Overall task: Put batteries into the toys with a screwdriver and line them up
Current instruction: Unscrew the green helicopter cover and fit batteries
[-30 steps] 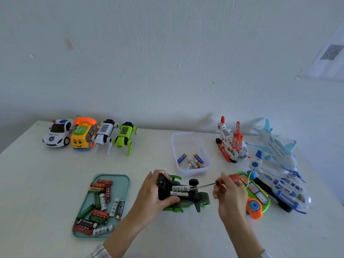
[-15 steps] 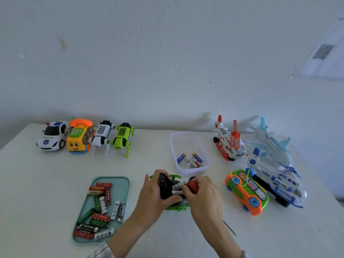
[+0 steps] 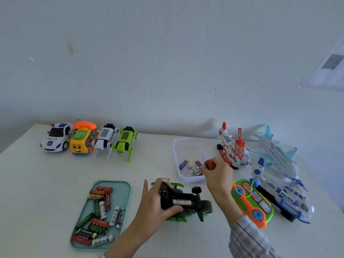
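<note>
Near the centre of the white surface (image 3: 37,183), left hand (image 3: 156,203) wrapped around the upturned green toy car (image 3: 186,202), thumb over its black underside, one white battery (image 3: 183,201) showing in the opened compartment. Right hand (image 3: 217,174) at about 1 o'clock from the car, hovering over the near edge of the clear tub (image 3: 176,155), fingers curled round the red-handled screwdriver (image 3: 208,163); shaft hidden, so tip direction cannot be told. In the tub, a few small loose batteries (image 3: 183,163), blue and white. At 9 o'clock from the car, a teal tray (image 3: 122,185) with a heap of larger batteries in red, green and white. Far off at 10 o'clock, against the wall, a row: police car (image 3: 55,137), yellow phone toy (image 3: 82,139), white robot dog (image 3: 105,139), green robot dog (image 3: 125,142). At 3 o'clock, just beside the right forearm, orange-and-green toy car (image 3: 253,203); behind it, a white-and-blue plane (image 3: 283,194), a pale blue airliner (image 3: 277,153) and a red-and-white helicopter (image 3: 232,148), possibly touching one another.
</note>
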{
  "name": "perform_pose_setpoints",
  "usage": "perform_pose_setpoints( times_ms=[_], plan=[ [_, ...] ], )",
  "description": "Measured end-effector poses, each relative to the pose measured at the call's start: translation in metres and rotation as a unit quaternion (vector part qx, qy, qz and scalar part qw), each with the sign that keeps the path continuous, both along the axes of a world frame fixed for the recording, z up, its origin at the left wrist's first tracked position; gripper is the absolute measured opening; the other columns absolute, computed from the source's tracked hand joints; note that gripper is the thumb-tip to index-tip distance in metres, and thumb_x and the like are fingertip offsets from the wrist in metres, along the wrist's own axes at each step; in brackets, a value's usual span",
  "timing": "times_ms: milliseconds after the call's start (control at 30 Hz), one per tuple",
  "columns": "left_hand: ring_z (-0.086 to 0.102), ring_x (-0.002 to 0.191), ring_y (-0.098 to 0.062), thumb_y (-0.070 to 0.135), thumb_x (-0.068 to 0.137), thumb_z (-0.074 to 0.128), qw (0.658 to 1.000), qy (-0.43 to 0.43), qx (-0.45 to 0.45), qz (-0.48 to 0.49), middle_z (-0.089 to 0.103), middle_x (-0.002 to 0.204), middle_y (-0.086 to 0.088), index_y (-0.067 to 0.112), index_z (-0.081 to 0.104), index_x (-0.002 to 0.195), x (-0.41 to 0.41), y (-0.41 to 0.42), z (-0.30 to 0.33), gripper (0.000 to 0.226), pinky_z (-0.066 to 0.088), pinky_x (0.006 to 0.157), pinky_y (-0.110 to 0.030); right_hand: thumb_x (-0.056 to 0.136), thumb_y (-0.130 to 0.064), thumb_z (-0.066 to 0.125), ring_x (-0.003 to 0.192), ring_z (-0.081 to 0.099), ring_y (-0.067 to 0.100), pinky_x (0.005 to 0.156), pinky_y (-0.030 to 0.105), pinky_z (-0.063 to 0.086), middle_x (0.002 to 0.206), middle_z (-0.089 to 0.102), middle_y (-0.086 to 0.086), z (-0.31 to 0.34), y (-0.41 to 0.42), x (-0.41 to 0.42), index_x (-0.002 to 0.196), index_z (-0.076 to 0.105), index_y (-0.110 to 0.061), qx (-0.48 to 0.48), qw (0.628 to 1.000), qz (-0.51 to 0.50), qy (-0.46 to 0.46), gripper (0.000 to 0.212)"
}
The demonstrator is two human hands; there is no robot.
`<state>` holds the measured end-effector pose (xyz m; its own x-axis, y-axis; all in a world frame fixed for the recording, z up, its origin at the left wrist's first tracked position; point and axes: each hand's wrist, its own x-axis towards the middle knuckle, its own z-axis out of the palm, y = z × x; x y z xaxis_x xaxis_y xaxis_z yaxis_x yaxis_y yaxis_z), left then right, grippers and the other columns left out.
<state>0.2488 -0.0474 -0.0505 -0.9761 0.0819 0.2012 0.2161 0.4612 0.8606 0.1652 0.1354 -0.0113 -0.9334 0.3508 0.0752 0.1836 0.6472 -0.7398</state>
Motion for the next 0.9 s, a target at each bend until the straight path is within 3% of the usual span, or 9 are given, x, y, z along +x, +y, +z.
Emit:
perform_pose_setpoints(
  times_ms=[167,267,367,433,500,567,633,767,900],
  plan=[
    [0.048,0.108,0.017,0.060,0.064,0.069,1.000,-0.010,0.007,-0.001,0.056,0.112,0.032,0.047,0.036,0.098,0.004,0.000,0.000,0.049,-0.014,0.111,-0.013,0.084,-0.024,0.068,0.068,0.055,0.018,0.051,0.025,0.039,0.076,0.062,0.000,-0.020,0.004,-0.006,0.082,0.063,-0.015,0.106,0.992,0.062,-0.033,0.010],
    [0.046,0.111,0.018,0.055,0.067,0.074,1.000,0.000,-0.002,0.003,0.052,0.116,0.036,0.038,0.041,0.101,0.006,-0.001,0.000,0.050,-0.017,0.110,-0.013,0.088,-0.029,0.064,0.062,0.046,0.014,0.051,0.015,0.032,0.076,0.052,-0.001,0.003,0.003,0.008,0.070,0.054,-0.010,0.064,0.988,0.106,0.097,0.028],
    [0.037,0.109,0.029,0.034,0.070,0.084,1.000,-0.020,-0.003,0.010,0.045,0.110,0.053,0.026,0.047,0.101,0.006,0.000,0.000,0.049,-0.022,0.106,-0.009,0.088,-0.049,0.050,0.060,0.049,0.008,0.053,0.017,0.037,0.073,0.052,-0.004,0.047,-0.004,0.029,0.068,0.051,-0.014,0.021,0.968,0.161,0.192,0.040],
    [0.035,0.110,0.031,0.034,0.068,0.085,1.000,-0.024,-0.004,0.011,0.043,0.109,0.056,0.028,0.046,0.100,0.005,0.000,-0.002,0.051,-0.023,0.104,-0.009,0.087,-0.053,0.051,0.055,0.056,0.012,0.052,0.027,0.043,0.064,0.060,-0.002,0.066,-0.010,0.039,0.069,0.051,-0.015,-0.054,0.963,0.199,0.175,0.042],
    [0.040,0.113,0.025,0.047,0.064,0.081,1.000,-0.019,-0.001,0.019,0.046,0.115,0.048,0.038,0.042,0.102,0.005,0.000,-0.003,0.056,-0.025,0.105,-0.010,0.090,-0.038,0.057,0.044,0.054,0.007,0.048,0.027,0.041,0.058,0.064,0.004,0.075,-0.018,0.045,0.068,0.052,-0.010,-0.154,0.951,0.241,0.120,0.036],
    [0.047,0.111,0.019,0.057,0.061,0.075,1.000,-0.012,-0.005,0.023,0.050,0.116,0.041,0.047,0.036,0.104,0.007,0.000,-0.003,0.058,-0.026,0.105,-0.010,0.092,-0.023,0.057,0.039,0.052,0.004,0.046,0.018,0.037,0.060,0.063,0.015,0.075,-0.026,0.050,0.067,0.051,-0.005,-0.175,0.941,0.278,0.084,0.032],
    [0.053,0.107,0.013,0.051,0.063,0.079,1.000,-0.003,-0.007,0.020,0.055,0.113,0.036,0.043,0.037,0.107,0.008,0.001,-0.002,0.061,-0.025,0.106,-0.012,0.094,-0.021,0.055,0.041,0.052,0.003,0.045,0.013,0.036,0.065,0.062,0.021,0.070,-0.032,0.053,0.070,0.051,-0.002,-0.144,0.938,0.310,0.061,0.031],
    [0.056,0.105,0.008,0.036,0.068,0.084,1.000,-0.002,-0.006,0.026,0.062,0.102,0.030,0.033,0.041,0.109,0.009,0.001,-0.003,0.059,-0.025,0.107,-0.015,0.093,-0.027,0.054,0.058,0.063,0.029,0.052,0.040,0.047,0.060,0.057,0.017,0.059,-0.038,0.049,0.068,0.049,-0.009,-0.080,0.934,0.341,0.068,0.032],
    [0.056,0.104,0.007,0.035,0.069,0.084,0.999,0.004,-0.012,0.034,0.060,0.104,0.032,0.034,0.040,0.108,0.013,0.002,-0.003,0.059,-0.025,0.107,-0.017,0.091,-0.028,0.054,0.061,0.061,0.037,0.054,0.046,0.048,0.059,0.055,0.020,0.056,-0.040,0.049,0.065,0.047,-0.012,-0.076,0.927,0.355,0.089,0.031]
  ],
)
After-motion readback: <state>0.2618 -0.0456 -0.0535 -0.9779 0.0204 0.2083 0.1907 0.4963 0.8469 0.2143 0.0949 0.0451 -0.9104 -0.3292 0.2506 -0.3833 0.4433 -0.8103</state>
